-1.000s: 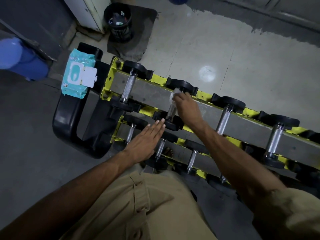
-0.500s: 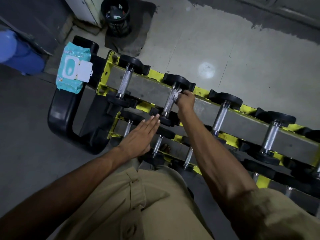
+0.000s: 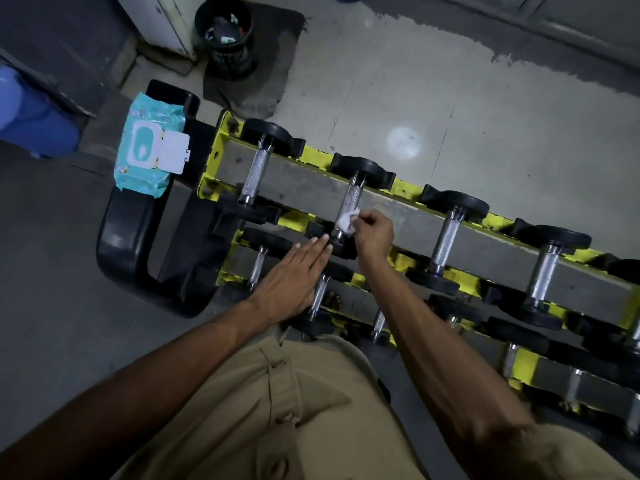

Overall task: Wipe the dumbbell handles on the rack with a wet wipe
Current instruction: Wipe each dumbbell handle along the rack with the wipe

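A yellow and grey rack point(image 3: 311, 188) runs from upper left to lower right, with several black dumbbells lying across its tiers. My right hand point(image 3: 372, 230) pinches a crumpled white wet wipe point(image 3: 346, 221) against the near end of the knurled handle point(image 3: 351, 197) of the second dumbbell on the top tier. My left hand point(image 3: 294, 282) lies flat with straight fingers over the lower tier, its fingertips by that dumbbell's near weight plate. The first dumbbell's handle point(image 3: 255, 173) and the third dumbbell's handle point(image 3: 446, 237) stand bare.
A teal wet wipe pack point(image 3: 149, 147) with its white flap open lies on a black bench end point(image 3: 117, 237) left of the rack. A black waste bin point(image 3: 225, 36) stands on a dark mat behind. A blue container point(image 3: 31, 116) sits at the far left.
My right hand has slid the wipe down the second handle, from its far end to its near end. My left hand has stayed flat over the lower tier.
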